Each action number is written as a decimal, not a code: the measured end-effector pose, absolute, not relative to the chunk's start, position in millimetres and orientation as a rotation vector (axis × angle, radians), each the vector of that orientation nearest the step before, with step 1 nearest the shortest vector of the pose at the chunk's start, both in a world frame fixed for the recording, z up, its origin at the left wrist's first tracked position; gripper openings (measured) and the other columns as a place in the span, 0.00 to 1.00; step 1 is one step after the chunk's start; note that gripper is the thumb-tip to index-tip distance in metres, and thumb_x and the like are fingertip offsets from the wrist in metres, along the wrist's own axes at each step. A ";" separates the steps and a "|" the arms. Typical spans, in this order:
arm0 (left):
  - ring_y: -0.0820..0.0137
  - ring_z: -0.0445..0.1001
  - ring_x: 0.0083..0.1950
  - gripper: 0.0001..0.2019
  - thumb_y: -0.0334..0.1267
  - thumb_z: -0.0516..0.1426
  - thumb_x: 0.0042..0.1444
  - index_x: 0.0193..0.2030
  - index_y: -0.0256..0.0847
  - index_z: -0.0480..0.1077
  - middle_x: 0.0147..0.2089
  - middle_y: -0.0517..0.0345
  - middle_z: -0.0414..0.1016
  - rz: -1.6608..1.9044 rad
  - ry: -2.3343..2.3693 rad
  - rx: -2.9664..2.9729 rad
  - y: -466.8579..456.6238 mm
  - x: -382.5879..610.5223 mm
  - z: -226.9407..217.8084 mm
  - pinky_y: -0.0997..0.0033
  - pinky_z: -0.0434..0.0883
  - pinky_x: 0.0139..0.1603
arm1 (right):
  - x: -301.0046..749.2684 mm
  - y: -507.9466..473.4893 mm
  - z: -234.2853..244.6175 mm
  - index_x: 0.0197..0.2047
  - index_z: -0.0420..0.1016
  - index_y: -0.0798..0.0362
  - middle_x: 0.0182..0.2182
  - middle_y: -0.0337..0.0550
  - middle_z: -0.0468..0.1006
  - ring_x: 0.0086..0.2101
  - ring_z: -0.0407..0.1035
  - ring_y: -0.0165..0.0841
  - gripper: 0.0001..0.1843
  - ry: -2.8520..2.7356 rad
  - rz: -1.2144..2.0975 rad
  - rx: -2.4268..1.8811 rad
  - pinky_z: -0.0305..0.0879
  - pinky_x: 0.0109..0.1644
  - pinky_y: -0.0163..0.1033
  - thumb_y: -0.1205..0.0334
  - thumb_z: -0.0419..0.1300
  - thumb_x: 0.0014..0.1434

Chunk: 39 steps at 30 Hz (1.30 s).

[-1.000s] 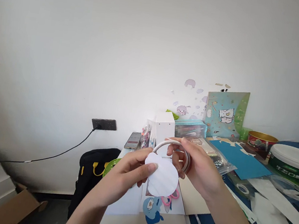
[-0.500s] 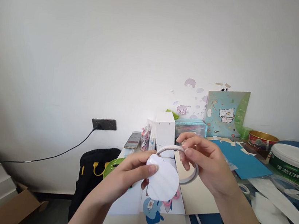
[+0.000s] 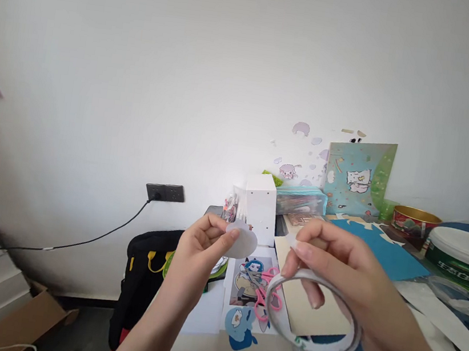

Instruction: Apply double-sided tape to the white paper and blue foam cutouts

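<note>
Between thumb and fingers, my left hand (image 3: 202, 257) pinches a small rounded white paper cutout (image 3: 243, 241) over the desk. My right hand (image 3: 327, 257) is closed, with a ring-shaped roll of white tape (image 3: 310, 346) hanging around its fingers. A small pale bit shows at the right thumb and fingertip, too small to make out for certain. The two hands are apart. Pink-handled scissors (image 3: 260, 311) lie below them on a printed picture of a blue-haired figure (image 3: 241, 286). A blue cartoon cutout (image 3: 240, 326) lies just nearer to me.
A white-lidded tub (image 3: 462, 251), a red tin (image 3: 416, 222) and blue paper (image 3: 392, 256) are on the right. A white box (image 3: 260, 205) and a clear pouch (image 3: 300, 201) stand at the wall. Left of the desk is a black backpack (image 3: 141, 278); a cable runs to a wall socket (image 3: 165, 192).
My hands have drawn apart. The left, with the cutout, moved left and up, tilting the cutout. The tape roll, formerly behind the cutout, now hangs lower and further right, in my right hand.
</note>
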<state>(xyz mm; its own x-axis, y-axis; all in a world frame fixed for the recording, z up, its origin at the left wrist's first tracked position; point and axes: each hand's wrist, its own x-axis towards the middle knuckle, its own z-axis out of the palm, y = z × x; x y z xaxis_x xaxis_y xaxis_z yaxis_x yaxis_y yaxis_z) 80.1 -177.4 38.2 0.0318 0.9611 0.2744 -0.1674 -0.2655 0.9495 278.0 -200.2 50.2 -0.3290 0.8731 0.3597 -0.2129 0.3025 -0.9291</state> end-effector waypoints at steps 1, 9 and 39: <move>0.74 0.73 0.31 0.11 0.39 0.63 0.51 0.28 0.39 0.64 0.27 0.60 0.78 1.432 0.895 1.297 -177.5 81.7 37.7 0.79 0.67 0.33 | 271.6 -201.1 48.4 0.30 0.68 0.52 0.27 0.37 0.79 0.15 0.63 0.19 0.10 -1.475 1.301 -0.639 0.59 0.20 0.26 0.58 0.57 0.61; 0.75 0.75 0.31 0.10 0.37 0.62 0.52 0.42 0.39 0.75 0.27 0.60 0.79 1.367 0.847 1.232 -182.2 92.0 33.8 0.79 0.69 0.36 | 230.5 -181.2 22.9 0.31 0.70 0.55 0.27 0.41 0.80 0.10 0.56 0.18 0.13 -1.297 1.357 -0.781 0.49 0.12 0.26 0.52 0.59 0.57; 0.66 0.76 0.39 0.11 0.40 0.59 0.55 0.41 0.37 0.78 0.35 0.52 0.81 1.344 0.876 1.251 -180.1 94.9 32.3 0.75 0.69 0.35 | 230.2 -175.4 16.3 0.28 0.72 0.55 0.26 0.41 0.79 0.12 0.54 0.19 0.14 -1.227 1.278 -0.845 0.52 0.15 0.29 0.51 0.61 0.55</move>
